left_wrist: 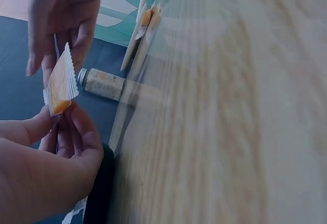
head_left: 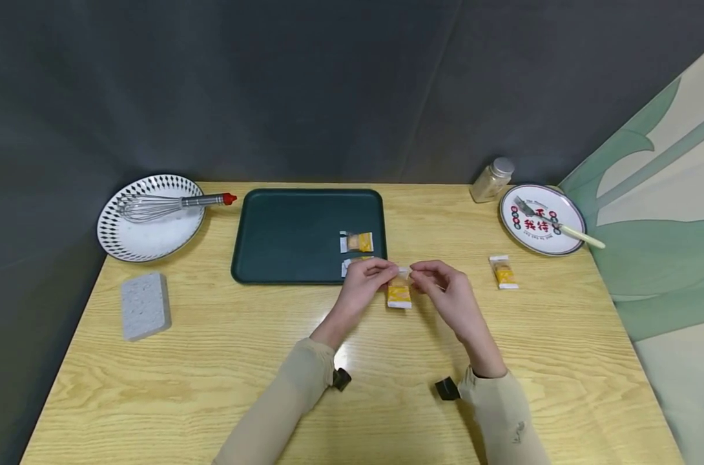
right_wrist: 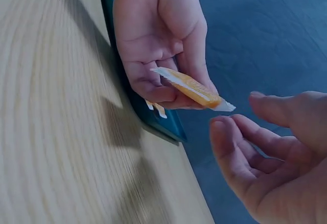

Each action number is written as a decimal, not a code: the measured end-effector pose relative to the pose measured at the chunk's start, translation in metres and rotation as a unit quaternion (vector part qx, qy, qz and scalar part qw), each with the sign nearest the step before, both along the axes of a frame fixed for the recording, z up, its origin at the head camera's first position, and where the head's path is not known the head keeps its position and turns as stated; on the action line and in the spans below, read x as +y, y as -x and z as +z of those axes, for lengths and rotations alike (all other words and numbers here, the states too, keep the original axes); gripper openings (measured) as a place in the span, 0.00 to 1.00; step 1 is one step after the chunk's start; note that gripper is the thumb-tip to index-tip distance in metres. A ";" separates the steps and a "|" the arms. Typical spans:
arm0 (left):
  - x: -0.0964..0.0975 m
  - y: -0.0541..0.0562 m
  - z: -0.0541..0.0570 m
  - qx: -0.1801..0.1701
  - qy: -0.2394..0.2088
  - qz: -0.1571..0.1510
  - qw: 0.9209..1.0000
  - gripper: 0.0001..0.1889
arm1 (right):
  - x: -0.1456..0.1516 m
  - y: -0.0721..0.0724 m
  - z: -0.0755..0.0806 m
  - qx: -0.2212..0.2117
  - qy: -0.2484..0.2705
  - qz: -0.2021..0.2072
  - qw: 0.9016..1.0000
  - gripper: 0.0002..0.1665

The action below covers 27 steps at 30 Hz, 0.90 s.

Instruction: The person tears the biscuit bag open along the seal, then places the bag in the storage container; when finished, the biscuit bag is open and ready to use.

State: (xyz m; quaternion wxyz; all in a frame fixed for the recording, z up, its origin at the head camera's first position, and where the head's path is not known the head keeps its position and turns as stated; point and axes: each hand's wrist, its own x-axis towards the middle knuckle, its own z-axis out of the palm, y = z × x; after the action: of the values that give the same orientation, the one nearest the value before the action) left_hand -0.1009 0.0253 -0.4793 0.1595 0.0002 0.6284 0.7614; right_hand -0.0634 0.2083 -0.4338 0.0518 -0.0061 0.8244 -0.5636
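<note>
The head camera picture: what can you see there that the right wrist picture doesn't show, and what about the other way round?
Only the head view shows the whisk, sponge and jar. Only the right wrist view shows the creased palm of the left hand. Both share the right hand, held packet, tray and wooden table.

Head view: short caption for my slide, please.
Left hand pinches a wrapped packet, right hand beside it, near a dark tray holding two similar packets.
</note>
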 end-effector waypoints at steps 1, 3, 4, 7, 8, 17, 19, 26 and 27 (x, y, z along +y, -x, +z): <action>-0.001 0.000 0.000 0.000 0.003 -0.002 1.000 0.10 | -0.002 0.002 0.000 0.004 0.001 -0.004 1.000 0.13; -0.002 0.000 0.001 0.002 0.006 -0.006 1.000 0.10 | -0.004 0.006 -0.001 0.007 0.011 -0.007 1.000 0.11; -0.003 0.000 0.001 0.003 0.005 -0.007 1.000 0.10 | -0.006 0.008 -0.001 0.007 0.014 -0.007 1.000 0.11; -0.005 0.000 0.002 0.005 0.001 -0.010 1.000 0.10 | -0.008 0.009 -0.003 0.001 0.036 -0.011 0.999 0.09; -0.005 0.000 0.001 0.009 -0.001 -0.010 1.000 0.10 | -0.009 0.010 -0.003 -0.004 0.045 -0.012 0.999 0.08; -0.014 0.000 -0.004 -0.014 -0.038 -0.019 0.999 0.11 | -0.015 0.013 -0.008 -0.041 0.116 -0.029 0.992 0.10; -0.015 0.000 -0.003 -0.029 -0.045 -0.025 0.998 0.12 | -0.017 0.013 -0.010 -0.040 0.122 -0.036 0.991 0.10; -0.017 0.002 0.004 -0.028 -0.012 -0.032 0.999 0.12 | -0.022 0.012 -0.013 -0.020 0.107 -0.040 0.993 0.09; -0.018 0.002 0.005 -0.027 -0.005 -0.030 0.999 0.12 | -0.022 0.012 -0.013 -0.017 0.104 -0.037 0.994 0.09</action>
State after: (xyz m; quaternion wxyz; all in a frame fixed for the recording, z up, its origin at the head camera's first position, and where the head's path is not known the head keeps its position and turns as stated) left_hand -0.1027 0.0076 -0.4748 0.1988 -0.0005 0.6199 0.7591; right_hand -0.0755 0.1858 -0.4468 0.0443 0.0289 0.7603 -0.6474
